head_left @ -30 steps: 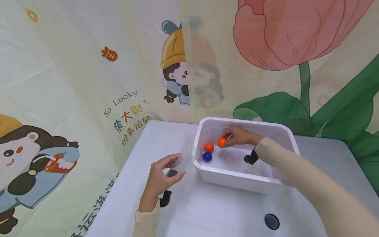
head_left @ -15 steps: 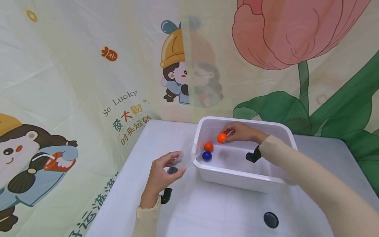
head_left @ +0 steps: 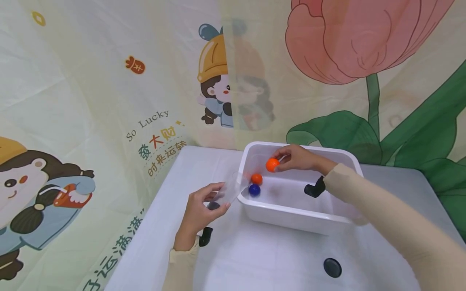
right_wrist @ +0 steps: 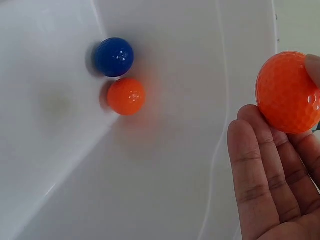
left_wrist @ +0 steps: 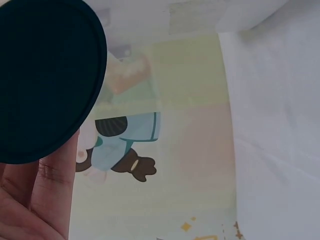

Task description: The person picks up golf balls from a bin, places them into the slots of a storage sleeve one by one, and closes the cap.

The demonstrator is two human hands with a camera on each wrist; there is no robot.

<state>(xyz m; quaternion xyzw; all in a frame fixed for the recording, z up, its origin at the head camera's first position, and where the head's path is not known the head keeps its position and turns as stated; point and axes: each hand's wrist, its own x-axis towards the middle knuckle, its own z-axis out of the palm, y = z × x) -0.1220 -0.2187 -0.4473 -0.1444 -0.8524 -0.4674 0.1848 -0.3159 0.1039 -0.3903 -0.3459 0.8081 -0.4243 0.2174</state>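
Lifted the orange ball (head_left: 272,165) slightly since the earlier frame, pinched in the right hand (head_left: 296,158) over the white bin (head_left: 287,220), rightward of and beyond the clear cup (head_left: 230,190). Gripped that cup in the left hand (head_left: 200,210), with its long axis slanted toward the bin's left rim (head_left: 244,161); left open air between cup and ball.

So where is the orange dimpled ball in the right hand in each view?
Head: right of centre, just below mid-height, the orange dimpled ball in the right hand.
Left wrist: not in it.
Right wrist: at the right edge, mostly upper half.
Shared landmark, head and right wrist only: the glossy blue ball, beside a second orange ball.
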